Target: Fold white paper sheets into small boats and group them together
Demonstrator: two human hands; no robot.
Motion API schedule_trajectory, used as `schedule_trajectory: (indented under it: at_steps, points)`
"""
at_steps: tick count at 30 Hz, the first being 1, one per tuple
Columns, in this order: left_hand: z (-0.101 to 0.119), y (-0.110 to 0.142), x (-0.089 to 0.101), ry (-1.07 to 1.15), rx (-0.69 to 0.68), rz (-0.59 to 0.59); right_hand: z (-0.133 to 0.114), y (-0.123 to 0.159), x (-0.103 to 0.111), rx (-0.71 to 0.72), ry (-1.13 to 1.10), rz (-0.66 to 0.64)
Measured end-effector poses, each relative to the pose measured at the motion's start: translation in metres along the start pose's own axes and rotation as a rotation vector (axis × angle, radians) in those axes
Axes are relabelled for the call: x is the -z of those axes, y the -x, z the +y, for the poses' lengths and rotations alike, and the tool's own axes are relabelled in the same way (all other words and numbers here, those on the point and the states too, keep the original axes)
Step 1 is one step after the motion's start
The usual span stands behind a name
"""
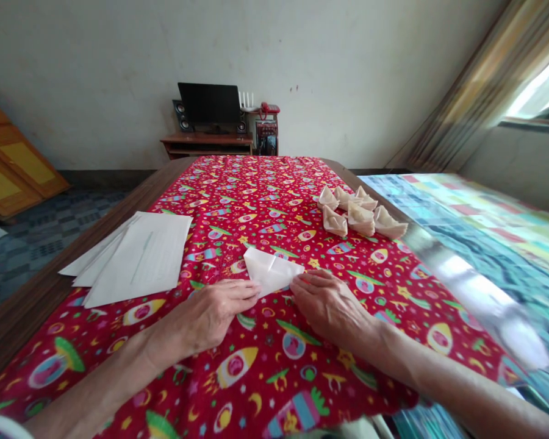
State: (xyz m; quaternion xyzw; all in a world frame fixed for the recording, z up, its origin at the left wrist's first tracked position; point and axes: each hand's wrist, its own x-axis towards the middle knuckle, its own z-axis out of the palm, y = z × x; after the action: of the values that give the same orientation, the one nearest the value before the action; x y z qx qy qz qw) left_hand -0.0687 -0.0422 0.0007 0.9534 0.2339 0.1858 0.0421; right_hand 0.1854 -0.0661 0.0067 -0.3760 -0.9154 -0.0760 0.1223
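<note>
A small sheet of white folded paper (271, 272) lies on the red cloth in front of me, a crease showing near its middle. Its lower left edge is between the fingertips of my left hand (224, 308), which are closed together. At the paper's right corner, my right hand (327, 302) grips with bent fingers, the thumb hidden beneath. To the left rests a fanned stack of paper sheets (141, 259). Several folded paper boats (360, 218) stand grouped toward the right edge of the cloth.
The patterned red cloth (265, 228) covers most of a dark wooden table (132, 210). Beyond the far end are a desk (205, 141) with a monitor (209, 105) and speakers. A bed with a checked cover (476, 213) is on the right, and a wooden cabinet (16, 158) at left.
</note>
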Motion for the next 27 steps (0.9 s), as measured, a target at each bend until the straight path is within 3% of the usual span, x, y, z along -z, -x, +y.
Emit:
schedule_trajectory:
  at_steps: [6,11,16,22,27]
  points:
    - [-0.019,-0.018,-0.004,0.171,0.169,0.098,0.006,-0.005,-0.006,-0.02,-0.036,0.008]
    - [-0.028,-0.035,-0.01,0.171,0.157,0.12,0.013,-0.013,-0.017,-0.094,-0.043,0.088]
    - [-0.032,-0.039,-0.018,0.128,0.131,0.099,0.019,-0.018,-0.022,-0.169,-0.13,0.113]
    - [-0.051,-0.039,-0.024,0.022,0.228,0.067,0.024,-0.015,-0.021,-0.273,-0.18,0.241]
    - [-0.064,-0.042,-0.02,0.026,0.196,-0.017,0.023,-0.013,-0.018,-0.366,-0.105,0.165]
